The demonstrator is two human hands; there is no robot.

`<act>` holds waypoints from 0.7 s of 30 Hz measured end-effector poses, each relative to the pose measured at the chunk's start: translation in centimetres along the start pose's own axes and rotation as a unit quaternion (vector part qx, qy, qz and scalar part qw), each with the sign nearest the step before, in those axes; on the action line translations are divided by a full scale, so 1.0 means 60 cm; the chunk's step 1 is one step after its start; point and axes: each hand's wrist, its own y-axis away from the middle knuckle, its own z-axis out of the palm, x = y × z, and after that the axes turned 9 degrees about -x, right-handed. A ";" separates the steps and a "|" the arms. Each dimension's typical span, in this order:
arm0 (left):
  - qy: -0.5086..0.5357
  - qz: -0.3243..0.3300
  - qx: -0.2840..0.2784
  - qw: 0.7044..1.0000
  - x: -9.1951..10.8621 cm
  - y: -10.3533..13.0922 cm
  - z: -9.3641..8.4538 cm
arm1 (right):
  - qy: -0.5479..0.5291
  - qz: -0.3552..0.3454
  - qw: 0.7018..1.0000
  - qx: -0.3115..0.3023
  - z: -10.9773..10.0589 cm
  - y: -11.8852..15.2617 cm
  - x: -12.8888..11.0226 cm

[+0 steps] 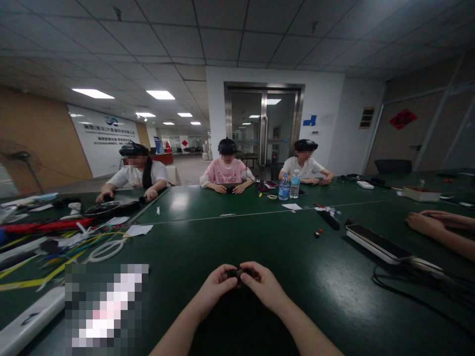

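- Green tabletop (pixel 185 242) is seen across the whole width; at its lower left corner a white bar (pixel 31 324) with a dark mark is laid.
- Beyond the bar, a white cable coil (pixel 107 251) is spread among tangled wires, with a white paper sheet (pixel 139 230) placed just beside it.
- At the far left side, a co-worker in a white top (pixel 156 170) is seated, both hands rested by dark items.
- Near the front edge, the left hand (pixel 218 284) is closed, thumb against fingers, on one end of a small dark object (pixel 238 273).
- Across the table, a co-worker in a pink top (pixel 227 170) is seen, with a dark flat item held in both hands.
- The small dark object is held just above the tabletop, between both hands; it is partly covered by fingertips, so what it is cannot be told.
- By the right hand (pixel 262 284) its other end is pinched in the same way, with no gap left.
- Farther back, two water bottles (pixel 284 189) are stood upright, side by side.
- Toward the right, a phone (pixel 378 243) is rested on a white box, and another person's hands (pixel 426 223) are seen beyond it.
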 end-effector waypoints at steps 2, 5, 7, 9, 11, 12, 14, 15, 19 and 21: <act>-0.010 -0.007 0.006 1.000 0.000 0.000 0.000 | 0.008 0.010 1.000 -0.005 -0.002 0.001 0.000; -0.019 -0.012 0.008 1.000 0.001 -0.001 0.001 | 0.012 0.012 1.000 -0.011 -0.003 0.003 -0.003; -0.022 -0.010 0.011 1.000 0.001 -0.001 0.002 | 0.012 0.012 1.000 -0.009 -0.003 0.004 -0.005; -0.026 -0.010 0.017 0.999 0.001 -0.002 0.004 | 0.013 0.013 1.000 -0.006 -0.003 0.004 -0.006; -0.036 -0.015 0.019 0.999 0.001 -0.002 0.004 | 0.017 0.014 1.000 -0.006 -0.002 0.003 -0.005; -0.043 -0.015 0.019 0.999 0.001 -0.001 0.004 | 0.021 0.013 1.000 -0.006 -0.002 0.002 -0.004; -0.058 -0.010 0.021 0.998 0.001 -0.001 0.003 | 0.030 0.011 0.999 -0.003 -0.002 0.002 -0.002; -0.066 -0.006 0.023 0.998 0.001 -0.001 0.002 | 0.034 0.010 0.999 0.002 -0.002 0.001 -0.002; -0.083 -0.018 0.026 0.996 0.004 -0.001 0.001 | 0.044 0.018 0.999 0.010 -0.003 0.003 -0.006; -0.087 -0.030 0.023 0.995 0.004 -0.001 0.002 | 0.044 0.020 0.999 0.005 -0.004 0.005 -0.009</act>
